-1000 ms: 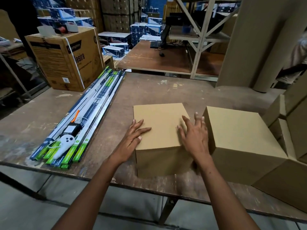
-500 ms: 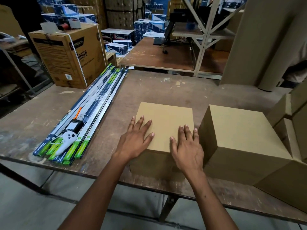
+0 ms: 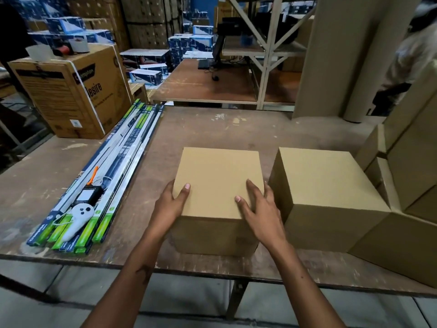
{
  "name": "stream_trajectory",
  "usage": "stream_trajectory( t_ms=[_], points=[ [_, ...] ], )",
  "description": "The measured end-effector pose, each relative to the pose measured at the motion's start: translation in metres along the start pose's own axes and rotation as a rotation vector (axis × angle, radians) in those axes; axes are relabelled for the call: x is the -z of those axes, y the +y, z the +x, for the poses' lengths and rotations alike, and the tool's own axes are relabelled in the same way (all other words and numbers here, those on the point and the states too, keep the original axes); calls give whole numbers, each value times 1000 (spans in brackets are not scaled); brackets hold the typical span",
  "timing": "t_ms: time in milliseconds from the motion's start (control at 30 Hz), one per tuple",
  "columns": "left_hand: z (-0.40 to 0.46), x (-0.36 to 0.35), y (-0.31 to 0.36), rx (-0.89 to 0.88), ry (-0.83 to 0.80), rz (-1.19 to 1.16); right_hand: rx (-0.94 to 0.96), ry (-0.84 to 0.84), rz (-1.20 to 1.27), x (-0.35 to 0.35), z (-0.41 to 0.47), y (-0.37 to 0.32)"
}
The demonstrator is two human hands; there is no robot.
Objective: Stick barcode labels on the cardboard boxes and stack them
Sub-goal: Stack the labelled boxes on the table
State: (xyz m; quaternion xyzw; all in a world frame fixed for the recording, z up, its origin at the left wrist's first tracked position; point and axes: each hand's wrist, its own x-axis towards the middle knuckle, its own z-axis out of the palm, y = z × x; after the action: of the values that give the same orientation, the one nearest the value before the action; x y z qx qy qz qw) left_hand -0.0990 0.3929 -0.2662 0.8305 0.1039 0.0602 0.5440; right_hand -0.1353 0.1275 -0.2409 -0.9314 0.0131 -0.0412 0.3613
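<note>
A plain brown cardboard box (image 3: 218,178) stands near the front edge of the wooden table (image 3: 212,129). My left hand (image 3: 171,204) grips its left side, thumb laid on the top face. My right hand (image 3: 261,207) grips its right side, thumb and forefinger on the top. A larger plain box (image 3: 328,185) stands just to its right, a narrow gap between them. No barcode label shows on either box.
More plain boxes (image 3: 411,162) are piled at the right. Long tube-light packs (image 3: 113,166) lie on the left with a white controller (image 3: 76,216) and a small black device (image 3: 88,194) on them. A big printed carton (image 3: 71,91) stands at the back left.
Both hands slid from flat on the box top out to its left and right sides. The box looks slightly turned and shifted.
</note>
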Motion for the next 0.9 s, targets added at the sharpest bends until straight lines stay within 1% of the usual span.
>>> stream_trajectory(
  t_ms=[100, 167, 267, 433, 533, 600, 667, 733, 833, 900],
  points=[
    [0, 11, 27, -84, 37, -41, 37, 52, 31, 20, -2, -13],
    [0, 19, 53, -142, 49, -79, 64, 117, 37, 38, 1, -24],
    [-2, 25, 96, -226, 37, -111, 79, 203, 42, 74, 17, -40],
    [-9, 21, 174, -369, 61, -22, 84, 297, -17, 149, 43, -68],
    [-12, 18, 214, -455, 65, -34, 112, 369, -37, 189, 51, -76],
    [-15, 10, 235, -521, 46, -32, 119, 413, -22, 212, 54, -74],
    [-20, -1, 252, -584, 57, -15, 90, 420, 49, 229, 56, -63],
    [-21, -14, 262, -635, 99, 33, 50, 421, 132, 236, 59, -53],
    [-26, -25, 277, -661, 192, 155, 68, 441, 192, 242, 66, -42],
    [-30, -29, 287, -681, 233, 189, 86, 476, 239, 249, 71, -38]
  ],
)
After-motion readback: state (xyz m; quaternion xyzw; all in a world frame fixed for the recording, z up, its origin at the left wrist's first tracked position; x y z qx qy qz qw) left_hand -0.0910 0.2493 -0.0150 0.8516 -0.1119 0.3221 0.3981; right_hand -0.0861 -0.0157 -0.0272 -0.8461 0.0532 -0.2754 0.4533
